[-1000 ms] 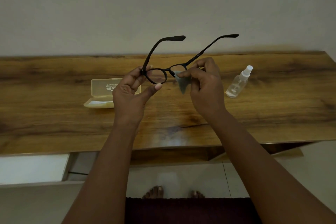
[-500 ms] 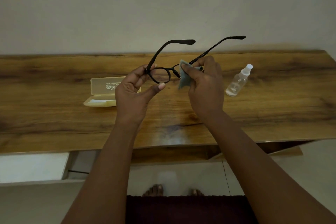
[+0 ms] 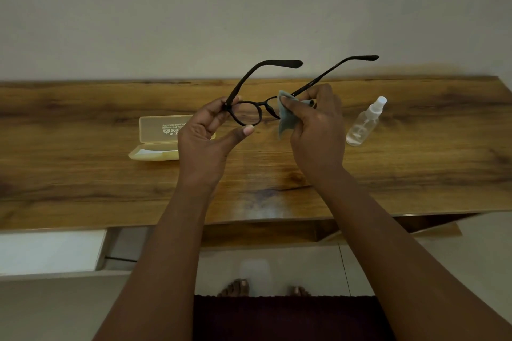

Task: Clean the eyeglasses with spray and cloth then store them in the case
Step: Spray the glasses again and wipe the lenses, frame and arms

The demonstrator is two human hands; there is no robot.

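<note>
Black-framed eyeglasses (image 3: 249, 116) hang above the wooden table with both temples unfolded and pointing away from me. My left hand (image 3: 206, 141) pinches the frame's left end at the hinge. My right hand (image 3: 315, 130) presses a small grey-blue cloth (image 3: 285, 119) over the right lens, which the cloth and fingers hide. A clear spray bottle (image 3: 364, 124) with a white cap stands on the table just right of my right hand. The pale yellow case (image 3: 158, 138) lies open on the table behind my left hand.
The wooden table (image 3: 83, 174) runs across the view against a plain wall. Below its front edge are a white drawer-like surface (image 3: 50, 252) at the left, a tiled floor and my bare feet (image 3: 238, 286).
My right hand has shifted the cloth up over the right lens and slightly to the right. The glasses have tilted and drifted a little right. The left hand keeps its hold.
</note>
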